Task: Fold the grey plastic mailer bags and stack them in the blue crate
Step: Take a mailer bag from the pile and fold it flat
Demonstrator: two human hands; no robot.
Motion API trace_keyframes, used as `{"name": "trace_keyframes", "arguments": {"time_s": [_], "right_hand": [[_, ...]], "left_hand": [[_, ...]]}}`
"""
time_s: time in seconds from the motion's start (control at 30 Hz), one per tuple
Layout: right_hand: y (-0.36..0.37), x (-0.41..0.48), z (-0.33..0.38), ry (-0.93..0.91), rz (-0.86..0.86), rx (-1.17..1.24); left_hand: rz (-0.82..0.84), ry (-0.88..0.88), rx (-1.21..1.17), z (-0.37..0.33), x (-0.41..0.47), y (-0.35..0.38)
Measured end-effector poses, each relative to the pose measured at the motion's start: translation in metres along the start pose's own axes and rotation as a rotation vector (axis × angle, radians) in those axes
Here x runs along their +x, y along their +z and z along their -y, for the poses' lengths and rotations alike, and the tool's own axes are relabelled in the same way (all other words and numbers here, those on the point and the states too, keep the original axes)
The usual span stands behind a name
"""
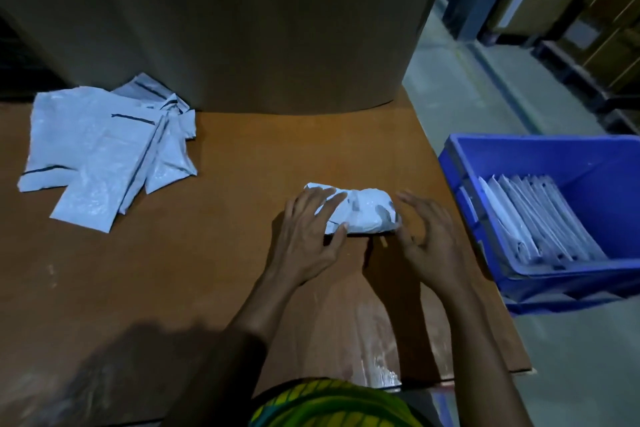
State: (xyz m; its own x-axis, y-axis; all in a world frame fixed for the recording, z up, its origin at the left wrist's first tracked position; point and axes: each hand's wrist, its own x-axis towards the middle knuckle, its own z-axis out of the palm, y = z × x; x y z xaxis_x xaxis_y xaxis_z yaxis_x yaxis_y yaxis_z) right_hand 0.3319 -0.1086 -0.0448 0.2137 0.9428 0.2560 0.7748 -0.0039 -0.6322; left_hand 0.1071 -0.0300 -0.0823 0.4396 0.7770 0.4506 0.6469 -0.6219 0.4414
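Hands are both low over the bench, apart from each other, with one mailer between them. On my feed the left hand (308, 236) lies on the left end of that mailer, fingers straight across its top and thumb against its near edge. The right hand (429, 243) is spread and relaxed just beside the right end, holding nothing. I think its thumb brushes the plastic, but the feed is too dim there for me to be sure.

Biggest thing I see is a tall cardboard box (225, 28) standing at the far side of the bench (138, 270) and filling the top of the view. The bench is a brown board, its right edge running down toward the person. Beyond that edge is pale floor (467, 97), with dark racks (588, 10) in the far right corner.

I have the blue crate (519, 163) to the right of the bench, just beside its edge. Inside it a row of folded mailers (540, 218) stands on edge, each leaning on the next.

At the far left of the bench, near the foot of the box, loose mailers (97, 149) lie flat in an overlapping pile, grey with dark strips. A band of yellow-green shirt (329, 402) shows at the bottom edge.

The mailer (363, 215) is folded into a short, crumpled bundle. It lies crosswise on the right-centre of the bench, well apart from the pile and near the crate.
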Motion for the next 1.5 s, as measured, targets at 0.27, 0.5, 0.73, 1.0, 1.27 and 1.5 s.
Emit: {"name": "trace_keyframes", "arguments": {"time_s": [0.27,0.5,0.73,1.0,1.27,1.5], "right_hand": [[0.067,0.036,0.014,-0.027,0.103,-0.242],[0.101,0.018,0.009,-0.06,0.049,-0.448],[0.105,0.037,-0.003,-0.02,0.116,-0.465],[0.108,0.07,-0.011,0.014,0.228,-0.508],[0.097,0.016,-0.002,0.057,0.233,-0.393],[0.1,0.051,-0.007,0.145,0.36,-0.366]], "left_hand": [[0.19,-0.067,0.004,-0.002,0.023,0.036],[0.267,-0.103,0.113,0.017,0.004,0.042],[0.368,-0.121,0.257,0.025,0.026,0.052],[0.498,-0.223,0.271,0.025,0.059,0.051],[0.455,-0.141,0.267,0.008,0.008,0.041],[0.559,-0.234,0.268,0.021,0.037,0.051]]}}
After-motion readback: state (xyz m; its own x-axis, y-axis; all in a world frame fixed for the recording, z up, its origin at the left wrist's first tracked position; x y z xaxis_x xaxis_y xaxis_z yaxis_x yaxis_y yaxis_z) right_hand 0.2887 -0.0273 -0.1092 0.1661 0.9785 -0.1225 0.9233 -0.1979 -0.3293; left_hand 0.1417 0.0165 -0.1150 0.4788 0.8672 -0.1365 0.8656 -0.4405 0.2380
